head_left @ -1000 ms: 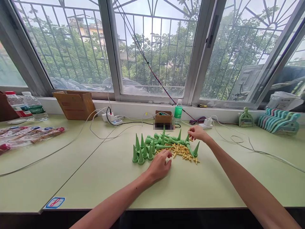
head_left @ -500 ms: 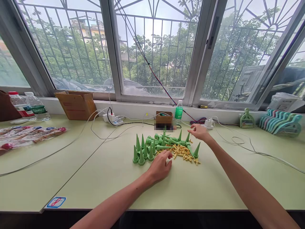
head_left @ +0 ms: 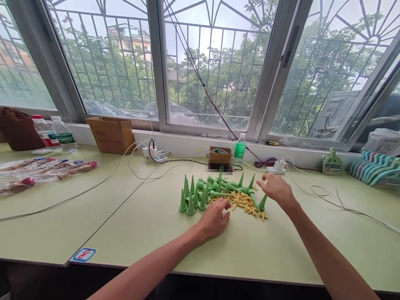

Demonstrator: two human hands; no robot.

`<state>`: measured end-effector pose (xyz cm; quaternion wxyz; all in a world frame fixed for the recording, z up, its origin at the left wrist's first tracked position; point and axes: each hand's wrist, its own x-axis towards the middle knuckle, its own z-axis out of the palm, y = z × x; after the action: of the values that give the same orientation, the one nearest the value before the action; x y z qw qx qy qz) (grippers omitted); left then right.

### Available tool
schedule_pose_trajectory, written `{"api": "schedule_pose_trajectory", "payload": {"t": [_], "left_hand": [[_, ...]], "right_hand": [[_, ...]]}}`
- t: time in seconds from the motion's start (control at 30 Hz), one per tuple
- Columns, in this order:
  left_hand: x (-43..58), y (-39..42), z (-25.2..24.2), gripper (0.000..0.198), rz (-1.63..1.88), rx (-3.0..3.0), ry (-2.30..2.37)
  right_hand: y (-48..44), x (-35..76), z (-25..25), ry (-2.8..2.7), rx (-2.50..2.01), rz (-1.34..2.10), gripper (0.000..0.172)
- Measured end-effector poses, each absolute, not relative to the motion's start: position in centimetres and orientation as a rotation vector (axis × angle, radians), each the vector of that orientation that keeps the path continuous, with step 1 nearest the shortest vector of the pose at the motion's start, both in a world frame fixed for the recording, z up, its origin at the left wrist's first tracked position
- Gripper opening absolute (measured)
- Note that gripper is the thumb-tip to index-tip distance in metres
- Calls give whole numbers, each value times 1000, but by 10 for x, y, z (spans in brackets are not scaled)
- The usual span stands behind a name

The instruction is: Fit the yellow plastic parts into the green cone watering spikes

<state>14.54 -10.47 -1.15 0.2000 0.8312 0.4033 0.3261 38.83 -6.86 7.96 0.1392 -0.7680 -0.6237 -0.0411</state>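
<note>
the left hand [head_left: 215,216] rests on the pale green surface [head_left: 156,237], fingers curled at the near edge of the yellow pieces [head_left: 245,203]; i cannot tell whether it pinches one. the right hand [head_left: 276,189] hovers with fingers spread and empty, just beside a green cone [head_left: 263,202] at the pile's right end. upright green cones [head_left: 191,199] stand left of the pile.

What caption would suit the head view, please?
Left hand and right hand at green cones and yellow pegs on a table.
</note>
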Motion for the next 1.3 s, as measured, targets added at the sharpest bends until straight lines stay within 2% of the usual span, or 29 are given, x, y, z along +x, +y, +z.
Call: {"api": "schedule_pose_trajectory", "payload": {"t": [0.1, 0.27, 0.5, 0.6, 0.7, 0.83, 0.93, 1.07, 1.17, 1.3], "left_hand": [[145, -105, -12, 13, 909, 2323, 1125], [145, -104, -11, 13, 912, 2326, 1119], [143, -104, -9, 13, 892, 2304, 1114], [143, -104, -9, 13, 904, 2299, 1116], [143, -104, -10, 14, 947, 2279, 1144], [142, -104, -13, 25, 1010, 2187, 1172], [142, -103, -14, 37, 1077, 2120, 1168], [140, -102, -12, 45, 1170, 2082, 1171], [140, -102, -8, 43, 1173, 2089, 1162], [142, -100, -6, 29, 1114, 2137, 1155]], "right_hand": [[-75, 395, 65, -1795, -2163, -21, 29], [-73, 397, 50, -1747, -1984, 162, 21], [-71, 396, 36, -1741, -1872, 234, 13], [-70, 396, 38, -1701, -1816, 152, 16], [-71, 389, 51, -1601, -1685, -83, 24], [-74, 357, 70, -1607, -1349, -177, 24], [-75, 326, 66, -1646, -1130, -72, 22], [-75, 300, 34, -1582, -995, 236, 20], [-74, 295, 13, -1538, -964, 441, 26], [-77, 293, 4, -1562, -963, 544, 32]]}}
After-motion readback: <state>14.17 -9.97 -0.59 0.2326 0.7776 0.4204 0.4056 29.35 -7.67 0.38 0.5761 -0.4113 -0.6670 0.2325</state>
